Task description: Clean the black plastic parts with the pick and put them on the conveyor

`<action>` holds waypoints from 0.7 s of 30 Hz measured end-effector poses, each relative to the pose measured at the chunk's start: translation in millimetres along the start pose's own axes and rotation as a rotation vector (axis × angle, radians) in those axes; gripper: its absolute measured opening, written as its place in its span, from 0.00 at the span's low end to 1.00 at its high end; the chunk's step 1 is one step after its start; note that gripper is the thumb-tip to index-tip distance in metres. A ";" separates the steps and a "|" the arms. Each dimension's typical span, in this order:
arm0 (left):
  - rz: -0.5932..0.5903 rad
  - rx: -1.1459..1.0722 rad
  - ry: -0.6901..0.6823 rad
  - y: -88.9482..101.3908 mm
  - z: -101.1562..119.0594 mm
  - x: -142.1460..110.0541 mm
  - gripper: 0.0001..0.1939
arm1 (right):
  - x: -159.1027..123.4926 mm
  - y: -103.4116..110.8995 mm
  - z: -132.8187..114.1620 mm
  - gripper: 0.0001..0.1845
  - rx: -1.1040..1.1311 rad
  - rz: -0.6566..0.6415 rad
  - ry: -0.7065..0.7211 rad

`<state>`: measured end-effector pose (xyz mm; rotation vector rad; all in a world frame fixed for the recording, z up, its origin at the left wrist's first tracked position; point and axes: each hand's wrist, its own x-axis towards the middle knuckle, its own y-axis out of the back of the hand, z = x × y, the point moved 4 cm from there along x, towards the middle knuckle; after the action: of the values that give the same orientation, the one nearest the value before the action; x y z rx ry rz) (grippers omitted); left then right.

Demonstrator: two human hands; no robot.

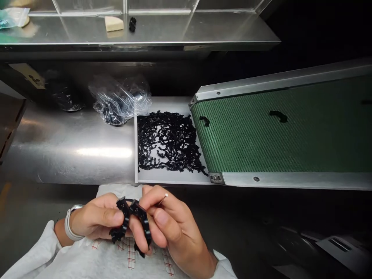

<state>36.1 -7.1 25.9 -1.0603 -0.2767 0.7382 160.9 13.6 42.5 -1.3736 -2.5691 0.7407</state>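
Left hand (pixel 95 217) and right hand (pixel 171 226) both pinching black plastic chain links (pixel 130 217) between fingertips, just in front of white tray (pixel 174 176) holding loose links (pixel 168 143). Firm pinch near joint keeps links steady.

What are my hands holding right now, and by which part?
The left hand and right hand grip a black jointed plastic piece by its two arms, either side of the central joint. A thin metal pin pokes out beside the right fingers.
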 end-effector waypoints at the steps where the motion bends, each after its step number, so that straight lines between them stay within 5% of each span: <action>1: 0.009 0.007 -0.009 -1.2 0.7 -0.6 0.17 | -0.7 -1.1 -1.1 0.17 0.001 -0.005 0.005; 12: 0.021 0.012 -0.004 2.8 3.4 4.6 0.16 | 1.2 8.2 10.0 0.17 0.031 0.072 0.098; 21: 0.250 0.018 -0.122 27.6 0.1 13.7 0.13 | 1.3 30.0 26.8 0.25 -0.155 0.360 0.005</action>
<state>34.7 9.8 0.2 -1.0458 -0.2434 1.0305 173.4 19.0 4.6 -1.9145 -2.4473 0.5901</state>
